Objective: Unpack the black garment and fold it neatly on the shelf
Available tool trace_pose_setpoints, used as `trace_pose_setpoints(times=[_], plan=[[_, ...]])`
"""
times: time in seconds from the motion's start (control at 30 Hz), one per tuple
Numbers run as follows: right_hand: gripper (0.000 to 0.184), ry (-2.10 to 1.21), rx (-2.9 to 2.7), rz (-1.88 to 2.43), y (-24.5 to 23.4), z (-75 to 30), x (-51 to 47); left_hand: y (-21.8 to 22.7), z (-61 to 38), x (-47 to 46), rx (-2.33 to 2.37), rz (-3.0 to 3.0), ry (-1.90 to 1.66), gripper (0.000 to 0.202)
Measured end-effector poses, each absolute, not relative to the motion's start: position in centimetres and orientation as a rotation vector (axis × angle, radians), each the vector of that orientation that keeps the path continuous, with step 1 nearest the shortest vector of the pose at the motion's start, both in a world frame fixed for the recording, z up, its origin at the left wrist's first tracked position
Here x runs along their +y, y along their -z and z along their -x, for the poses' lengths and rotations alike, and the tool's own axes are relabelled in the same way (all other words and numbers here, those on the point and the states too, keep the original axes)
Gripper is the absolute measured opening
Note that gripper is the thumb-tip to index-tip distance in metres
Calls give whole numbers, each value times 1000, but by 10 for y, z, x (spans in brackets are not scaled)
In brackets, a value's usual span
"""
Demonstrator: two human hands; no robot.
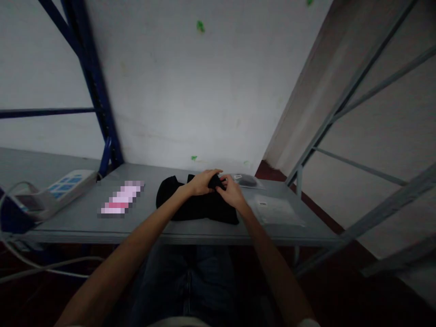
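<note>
So the small white label (262,204) on the clear flat plastic bag (284,217) has dark marks way too tiny to read, and the blue patches on the long white plastic power strip (66,187) are just as illegible. The crumpled soft black cloth (197,208) lies on the grey flat tabletop (150,231), under both hands, with the left hand (205,182) and right hand (232,193) both pinching a raised fold between their fingers
</note>
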State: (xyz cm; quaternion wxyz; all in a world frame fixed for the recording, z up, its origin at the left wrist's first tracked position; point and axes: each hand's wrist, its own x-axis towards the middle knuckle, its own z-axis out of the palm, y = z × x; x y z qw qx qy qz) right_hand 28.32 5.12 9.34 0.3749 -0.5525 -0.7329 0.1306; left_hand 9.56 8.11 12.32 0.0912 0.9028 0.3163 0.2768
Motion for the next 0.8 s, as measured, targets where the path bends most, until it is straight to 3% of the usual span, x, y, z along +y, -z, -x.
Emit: trace_pose_setpoints(times=[0.23,0.33,0.53,0.67,0.8], plan=[[53,-352,-1516,1135,-111,-288,29,-186,-88,83,1261,-2745,-788,32],[64,-468,-1397,1137,-88,-284,23,-208,-89,73,1417,-2658,-980,31],[62,-814,-1307,998,-40,-259,23,-227,-101,52,1584,-2222,-1231,28],[69,-809,-1175,1024,-36,-262,32,-226,-103,49,1507,-1914,-1309,30],[78,-1049,-1144,1010,-43,-272,39,-222,-100,51,1262,-1504,-1365,33]])
